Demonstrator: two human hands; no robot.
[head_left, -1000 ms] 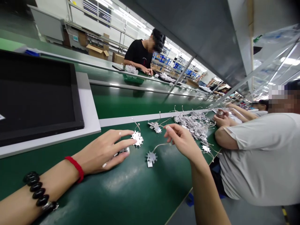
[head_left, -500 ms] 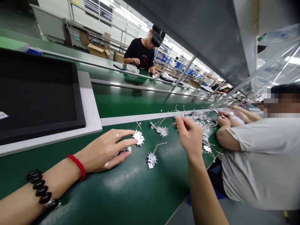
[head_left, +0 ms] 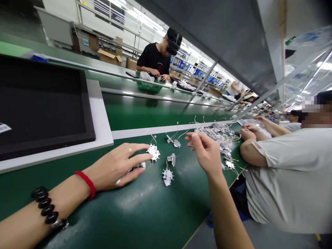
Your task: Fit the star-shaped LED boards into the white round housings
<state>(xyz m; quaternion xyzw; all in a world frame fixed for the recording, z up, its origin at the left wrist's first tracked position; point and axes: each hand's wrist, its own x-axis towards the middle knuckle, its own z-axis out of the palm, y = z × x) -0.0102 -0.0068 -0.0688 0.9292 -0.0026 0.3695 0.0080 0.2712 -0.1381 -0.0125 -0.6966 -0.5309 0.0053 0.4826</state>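
Observation:
My left hand (head_left: pixel 120 164) lies low over the green bench, fingers stretched and spread. Its fingertips touch a white star-shaped part with wires (head_left: pixel 154 152). Another small white piece (head_left: pixel 140 166) shows between thumb and fingers, mostly hidden. To the right, my right hand (head_left: pixel 206 148) hovers with loosely curled fingers slightly apart and nothing visible in them. Left of it lie a wired star-shaped part (head_left: pixel 176 143), another part standing on edge (head_left: pixel 172 159), and one more star-shaped part (head_left: pixel 168 176) just below.
A tangled pile of wired parts (head_left: pixel 218 133) lies beyond my right hand. A black tray (head_left: pixel 89 133) on a white board stands at the left. A co-worker in a grey shirt (head_left: pixel 290 166) sits close on the right; another person (head_left: pixel 155 57) works across the bench.
My right hand has let go of a wired part, which now rests just above the lowest star-shaped one. That hand has shifted slightly left and down; my left hand stays put.

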